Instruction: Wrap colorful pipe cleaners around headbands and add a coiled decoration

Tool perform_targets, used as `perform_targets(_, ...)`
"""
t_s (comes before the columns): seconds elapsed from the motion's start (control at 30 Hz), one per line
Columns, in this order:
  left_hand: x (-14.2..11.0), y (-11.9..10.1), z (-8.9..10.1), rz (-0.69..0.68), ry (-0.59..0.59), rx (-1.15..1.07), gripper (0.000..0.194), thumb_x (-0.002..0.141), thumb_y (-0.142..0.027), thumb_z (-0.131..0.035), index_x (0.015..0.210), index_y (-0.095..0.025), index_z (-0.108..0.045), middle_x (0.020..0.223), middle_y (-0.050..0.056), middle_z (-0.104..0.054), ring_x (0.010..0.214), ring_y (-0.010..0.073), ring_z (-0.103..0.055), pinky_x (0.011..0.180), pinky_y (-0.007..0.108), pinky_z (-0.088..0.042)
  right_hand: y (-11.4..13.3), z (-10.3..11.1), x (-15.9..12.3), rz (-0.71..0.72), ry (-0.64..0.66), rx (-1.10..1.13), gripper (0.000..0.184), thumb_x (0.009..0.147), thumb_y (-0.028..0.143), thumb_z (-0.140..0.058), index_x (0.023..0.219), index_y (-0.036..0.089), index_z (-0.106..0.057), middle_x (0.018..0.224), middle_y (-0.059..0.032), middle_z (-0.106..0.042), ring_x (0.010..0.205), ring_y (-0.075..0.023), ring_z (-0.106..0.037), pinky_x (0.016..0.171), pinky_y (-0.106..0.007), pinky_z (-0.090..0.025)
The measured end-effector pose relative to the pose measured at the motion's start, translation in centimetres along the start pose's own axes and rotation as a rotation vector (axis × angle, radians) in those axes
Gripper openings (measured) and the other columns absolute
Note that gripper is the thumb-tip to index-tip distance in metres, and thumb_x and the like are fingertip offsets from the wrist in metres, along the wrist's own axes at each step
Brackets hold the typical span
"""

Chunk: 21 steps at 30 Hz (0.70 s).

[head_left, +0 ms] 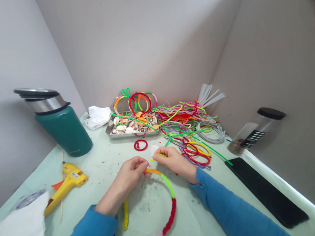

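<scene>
Pipe-cleaner band (172,213) before tray (134,134) of shells (130,130); glue gun (69,181) left.

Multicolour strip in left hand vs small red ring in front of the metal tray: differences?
- Colour: the strip runs orange, green, red and pale pink; the red ring is red throughout.
- Size: the strip is much larger than the red ring.
- State: the strip is pinched in the left hand; the red ring lies on the table.
Shared: both are curved and contain red.
</scene>
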State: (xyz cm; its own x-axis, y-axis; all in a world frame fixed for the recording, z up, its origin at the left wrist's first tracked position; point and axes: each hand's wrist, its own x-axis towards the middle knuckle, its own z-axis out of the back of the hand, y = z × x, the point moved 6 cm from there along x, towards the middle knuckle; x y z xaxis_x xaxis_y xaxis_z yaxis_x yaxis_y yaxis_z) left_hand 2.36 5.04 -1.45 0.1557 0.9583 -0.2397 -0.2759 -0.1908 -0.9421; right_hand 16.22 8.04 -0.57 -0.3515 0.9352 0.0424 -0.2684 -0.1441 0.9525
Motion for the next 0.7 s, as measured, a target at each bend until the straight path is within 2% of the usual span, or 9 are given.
perform_targets(0.07,0.0,0.0,-0.2,0.006,0.013,-0.007,0.029,0.072,-0.042,-0.055,0.085,-0.017,-0.055,0.044,-0.005,-0.054,0.03,0.0043,-0.029,0.033,0.017,-0.019,-0.1,0.0,0.0,-0.022,-0.037,0.074,0.021,0.076,0.032,-0.054,0.064,0.015,-0.05,0.055,0.0053,-0.042,0.05,-0.0069,-0.033,0.048,-0.02,-0.026)
perform_targets(0.17,0.1,0.1,-0.2,-0.025,0.01,-0.038,0.03,0.071,-0.044,-0.058,0.083,-0.017,-0.054,0.034,-0.009,-0.043,0.028,0.0062,-0.033,0.032,0.016,-0.023,-0.2,-0.5,-0.1,-0.022,-0.02,0.146,0.022,0.076,0.033,-0.054,0.064,0.015,-0.05,0.055,0.005,-0.044,0.05,-0.0069,-0.034,0.048,-0.02,-0.027)
perform_targets(0.5,0.1,-0.1,0.1,-0.066,-0.009,-0.119,0.029,0.07,-0.043,-0.062,0.079,-0.017,-0.053,0.04,-0.008,-0.047,0.032,0.0066,-0.039,0.034,0.016,-0.029,-0.7,-1.6,-0.2,-0.068,0.002,0.132,0.019,0.073,0.032,-0.058,0.067,0.014,-0.055,0.058,0.0048,-0.047,0.052,-0.0069,-0.037,0.049,-0.019,-0.029)
perform_targets(0.7,-0.1,-0.4,0.3,-0.068,0.004,-0.184,0.028,0.068,-0.042,-0.063,0.077,-0.018,-0.052,0.041,-0.009,-0.046,0.034,0.0062,-0.04,0.035,0.016,-0.03,-0.3,-1.7,-0.4,-0.082,0.098,0.273,0.023,0.075,0.036,-0.058,0.069,0.014,-0.054,0.058,0.0048,-0.047,0.05,-0.0061,-0.037,0.048,-0.019,-0.028)
